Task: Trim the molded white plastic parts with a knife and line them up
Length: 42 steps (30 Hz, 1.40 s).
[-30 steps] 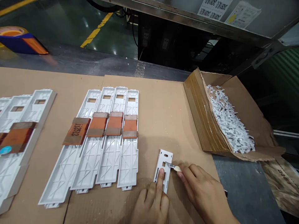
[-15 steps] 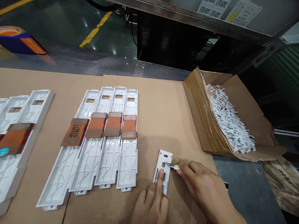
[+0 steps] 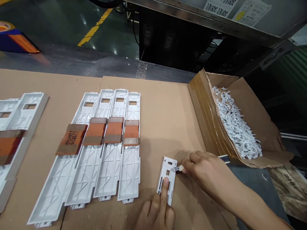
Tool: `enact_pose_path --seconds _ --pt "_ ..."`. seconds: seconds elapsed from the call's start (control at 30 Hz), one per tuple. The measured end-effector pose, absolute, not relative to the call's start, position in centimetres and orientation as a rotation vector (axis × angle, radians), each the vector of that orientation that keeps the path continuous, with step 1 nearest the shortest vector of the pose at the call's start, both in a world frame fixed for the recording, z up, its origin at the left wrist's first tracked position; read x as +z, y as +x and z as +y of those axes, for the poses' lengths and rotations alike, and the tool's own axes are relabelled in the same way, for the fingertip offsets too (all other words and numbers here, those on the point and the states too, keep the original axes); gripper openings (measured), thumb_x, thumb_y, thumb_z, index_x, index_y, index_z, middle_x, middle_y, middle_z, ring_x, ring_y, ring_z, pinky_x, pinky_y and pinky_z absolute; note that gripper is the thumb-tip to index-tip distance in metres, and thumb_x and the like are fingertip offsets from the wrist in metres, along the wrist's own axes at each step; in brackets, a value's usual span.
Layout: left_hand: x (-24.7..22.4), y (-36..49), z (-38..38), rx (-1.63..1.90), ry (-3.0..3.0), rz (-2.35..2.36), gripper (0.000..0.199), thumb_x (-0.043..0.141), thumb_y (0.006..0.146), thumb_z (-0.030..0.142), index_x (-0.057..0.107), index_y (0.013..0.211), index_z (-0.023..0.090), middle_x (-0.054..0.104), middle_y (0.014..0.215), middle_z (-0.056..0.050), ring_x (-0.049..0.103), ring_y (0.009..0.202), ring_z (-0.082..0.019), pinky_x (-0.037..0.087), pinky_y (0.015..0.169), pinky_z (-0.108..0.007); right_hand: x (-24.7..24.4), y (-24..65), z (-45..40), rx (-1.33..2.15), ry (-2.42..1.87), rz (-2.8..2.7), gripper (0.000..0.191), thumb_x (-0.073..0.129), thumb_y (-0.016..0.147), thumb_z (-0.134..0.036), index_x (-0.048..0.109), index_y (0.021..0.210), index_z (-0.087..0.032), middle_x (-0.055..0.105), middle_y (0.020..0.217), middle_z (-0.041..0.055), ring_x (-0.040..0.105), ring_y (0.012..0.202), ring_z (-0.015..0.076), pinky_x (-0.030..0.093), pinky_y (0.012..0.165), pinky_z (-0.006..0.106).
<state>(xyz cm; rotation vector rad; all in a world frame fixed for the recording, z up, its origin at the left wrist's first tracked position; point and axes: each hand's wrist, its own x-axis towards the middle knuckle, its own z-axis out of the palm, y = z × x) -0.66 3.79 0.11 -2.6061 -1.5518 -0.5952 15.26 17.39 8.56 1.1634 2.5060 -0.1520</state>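
A small white slotted plastic plate (image 3: 170, 163) lies on the cardboard sheet, its near end partly hidden by fingers. My left hand (image 3: 157, 209) holds it down, index finger stretched along the slots and the other fingers curled at its near end. Between the closed fingers of my right hand (image 3: 203, 167) is a craft knife (image 3: 177, 168) with a pale handle. Its metal blade touches the plate near the square hole, and the dark rear end of the handle sticks out behind my hand.
Left of the plate, several long white plastic panels (image 3: 129, 159) lie side by side, with orange-brown blocks (image 3: 131, 132) across them. More panels (image 3: 30, 111) are at far left. A cardboard box (image 3: 201, 102) of small white pieces (image 3: 236, 123) stands right. A tape dispenser (image 3: 18, 41) sits at back left.
My right hand has turned, swinging the knife's rear end up and to the right; the blade stays by the square hole. My left finger keeps its place on the plate. The view has shifted slightly.
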Motion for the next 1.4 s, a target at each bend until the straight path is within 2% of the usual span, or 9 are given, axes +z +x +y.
enact_pose_path --seconds 0.37,0.6,0.73,0.83,1.0,1.13,1.27,1.33,1.4 --pt "0.0 -0.3 4.0 -0.64 -2.504 -1.55 0.02 0.048 0.068 0.0 0.046 0.057 0.017 0.064 0.11 -0.014 0.06 0.071 -0.021 0.037 0.058 -0.033 9.1 12.3 23.1 -0.259 0.751 2.423 0.012 0.07 0.076 -0.025 0.069 0.066 -0.019 0.066 0.066 0.0045 0.059 0.066 0.0199 0.034 0.06 0.031" --pt "0.1 -0.5 4.3 -0.614 -2.485 -1.497 0.021 0.049 0.065 0.0 0.043 0.056 0.018 0.066 0.107 -0.013 0.06 0.068 -0.02 0.035 0.053 -0.031 8.4 8.8 24.8 -0.189 0.5 2.543 0.02 0.067 0.066 -0.005 0.061 0.054 -0.02 0.061 0.055 0.0013 0.051 0.055 0.0152 0.031 0.061 0.031" --pt "0.1 -0.5 4.2 -0.591 -2.502 -1.519 0.02 0.048 0.066 0.003 0.043 0.055 0.018 0.065 0.109 -0.014 0.06 0.066 -0.02 0.034 0.052 -0.032 7.8 7.4 24.4 -0.159 0.391 2.605 0.025 0.068 0.057 -0.003 0.054 0.047 -0.022 0.055 0.05 -0.0003 0.047 0.056 0.0147 0.028 0.062 0.03" --pt "0.2 -0.5 4.1 -0.588 -2.52 -1.538 0.018 0.049 0.065 0.003 0.044 0.056 0.018 0.063 0.112 -0.014 0.06 0.069 -0.021 0.034 0.053 -0.032 9.3 8.0 24.2 -0.121 0.41 2.629 0.026 0.067 0.056 -0.003 0.052 0.046 -0.022 0.053 0.049 0.0004 0.045 0.056 0.0149 0.026 0.061 0.031" --pt "0.1 -0.7 4.0 -0.629 -2.554 -1.549 0.016 0.05 0.064 0.003 0.046 0.057 0.017 0.061 0.115 -0.014 0.061 0.071 -0.021 0.035 0.055 -0.032 12.6 11.1 23.1 -0.007 0.703 2.619 0.017 0.064 0.072 -0.011 0.058 0.058 -0.02 0.058 0.062 0.0037 0.048 0.063 0.0174 0.024 0.059 0.031" --pt "-0.1 -0.8 4.0 -0.656 -2.557 -1.511 0.016 0.05 0.065 0.004 0.046 0.058 0.018 0.06 0.116 -0.016 0.061 0.069 -0.021 0.034 0.053 -0.031 11.7 13.7 20.5 -0.1 1.152 2.54 0.012 0.058 0.084 -0.025 0.062 0.075 -0.02 0.06 0.069 0.0036 0.054 0.067 0.019 0.029 0.058 0.029" --pt "0.1 -0.8 4.0 -0.643 -2.596 -1.536 0.015 0.049 0.067 0.007 0.045 0.059 0.018 0.06 0.117 -0.016 0.061 0.071 -0.021 0.034 0.052 -0.031 8.6 15.0 17.2 -0.582 1.54 2.482 0.015 0.051 0.09 -0.032 0.059 0.089 -0.02 0.062 0.081 0.0033 0.058 0.075 0.0184 0.038 0.06 0.027" --pt "0.3 -0.8 3.9 -0.617 -2.613 -1.58 0.016 0.047 0.068 0.006 0.044 0.059 0.019 0.06 0.117 -0.015 0.062 0.074 -0.022 0.035 0.054 -0.031 6.9 15.0 15.6 -0.875 1.613 2.554 0.014 0.051 0.09 -0.027 0.057 0.1 -0.02 0.062 0.091 0.0038 0.058 0.083 0.0172 0.043 0.067 0.026" --pt "0.3 -0.7 3.9 -0.609 -2.598 -1.602 0.016 0.047 0.068 0.006 0.044 0.059 0.019 0.062 0.115 -0.014 0.062 0.075 -0.022 0.036 0.056 -0.032 5.3 14.7 14.2 -1.034 1.655 2.669 0.022 0.047 0.09 -0.019 0.056 0.11 -0.02 0.062 0.094 0.0048 0.059 0.084 0.0156 0.045 0.07 0.024"
